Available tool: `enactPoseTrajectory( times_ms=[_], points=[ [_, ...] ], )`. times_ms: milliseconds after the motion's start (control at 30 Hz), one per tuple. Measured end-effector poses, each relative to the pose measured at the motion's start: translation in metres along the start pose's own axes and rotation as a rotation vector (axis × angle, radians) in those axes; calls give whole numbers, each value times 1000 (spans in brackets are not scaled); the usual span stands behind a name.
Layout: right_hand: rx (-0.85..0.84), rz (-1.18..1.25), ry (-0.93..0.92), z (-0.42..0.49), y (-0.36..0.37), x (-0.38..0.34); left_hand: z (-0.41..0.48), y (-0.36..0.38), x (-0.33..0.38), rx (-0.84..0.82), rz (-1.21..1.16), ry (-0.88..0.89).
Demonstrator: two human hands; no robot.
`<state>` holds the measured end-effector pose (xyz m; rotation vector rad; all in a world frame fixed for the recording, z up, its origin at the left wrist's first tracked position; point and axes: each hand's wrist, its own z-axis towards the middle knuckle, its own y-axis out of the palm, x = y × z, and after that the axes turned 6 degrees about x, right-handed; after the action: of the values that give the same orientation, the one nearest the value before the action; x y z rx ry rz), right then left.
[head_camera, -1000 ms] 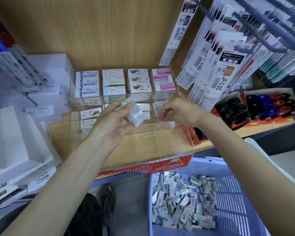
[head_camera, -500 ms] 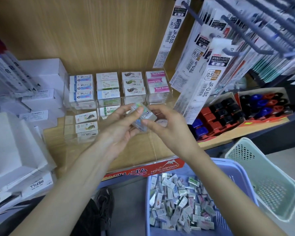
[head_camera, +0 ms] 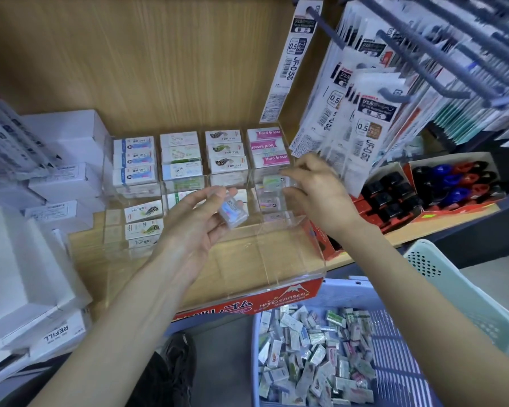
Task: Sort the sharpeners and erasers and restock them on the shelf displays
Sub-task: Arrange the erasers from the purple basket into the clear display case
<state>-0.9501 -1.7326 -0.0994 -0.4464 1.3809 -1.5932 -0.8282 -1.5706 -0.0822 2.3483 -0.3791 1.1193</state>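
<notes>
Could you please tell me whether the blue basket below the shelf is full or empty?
Partly full: loose wrapped erasers cover the left of the blue basket; its right floor is bare.

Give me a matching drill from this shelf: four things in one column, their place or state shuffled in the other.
1 left hand
2 pink Hard Eraser stack
3 blue basket
4 red tray

A back right compartment of the clear case
B below the shelf, holding loose erasers
C grips a blue-printed eraser
D right of the clear case

Pairs: 1-C, 2-A, 3-B, 4-D
</notes>
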Motion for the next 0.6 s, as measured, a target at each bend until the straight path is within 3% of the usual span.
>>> enactPoseTrajectory(
  times_ms=[467, 600],
  points=[
    [-87, -207, 54, 14, 18, -4, 2, -4, 3, -26, -77, -97],
    [19, -111, 41, -5, 17, -8, 1, -6, 3, -29, -45, -89]
  ],
)
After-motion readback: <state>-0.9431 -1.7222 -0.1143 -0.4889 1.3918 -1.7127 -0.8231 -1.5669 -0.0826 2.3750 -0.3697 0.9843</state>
